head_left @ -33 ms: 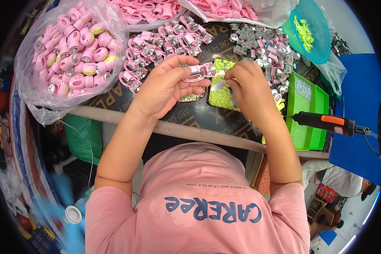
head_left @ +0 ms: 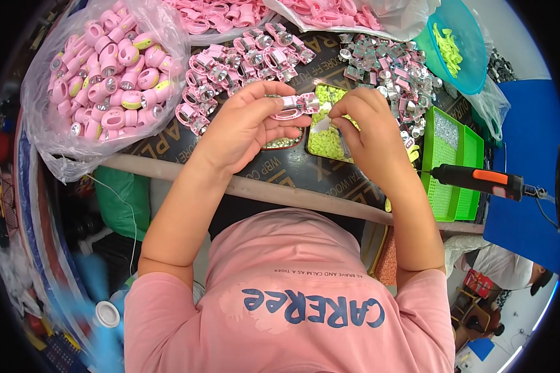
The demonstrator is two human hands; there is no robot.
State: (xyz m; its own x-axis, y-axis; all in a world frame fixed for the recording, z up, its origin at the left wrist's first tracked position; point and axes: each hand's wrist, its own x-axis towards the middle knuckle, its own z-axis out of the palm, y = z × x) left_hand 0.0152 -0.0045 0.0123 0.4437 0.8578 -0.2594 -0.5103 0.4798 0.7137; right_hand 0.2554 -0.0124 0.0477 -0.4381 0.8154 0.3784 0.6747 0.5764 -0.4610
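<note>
My left hand [head_left: 246, 124] holds an open pink toy flashlight housing [head_left: 287, 107] between thumb and fingers, with a silver reflector at its right end. My right hand [head_left: 368, 121] is closed in a pinch just right of the housing, above a rectangular tray [head_left: 308, 147] of small yellow-green parts [head_left: 327, 143]. A thin greyish piece shows below its fingertips; whether the fingers hold it I cannot tell. Partly behind my left fingers lies a container of small shiny parts [head_left: 283, 142]. Beyond my left hand is a pile of similar pink housings with reflectors [head_left: 249, 59].
A clear bag of pink flashlights [head_left: 112, 81] stands at the left. Silver-and-pink inserts [head_left: 395, 74] are heaped at the back right, near a teal bowl [head_left: 476, 53] of yellow-green pieces. A green tray [head_left: 470, 180] and an electric screwdriver [head_left: 479, 179] are at the right.
The right fingertips have shifted very slightly over the tray. The left hand keeps its hold on the pink housing.
</note>
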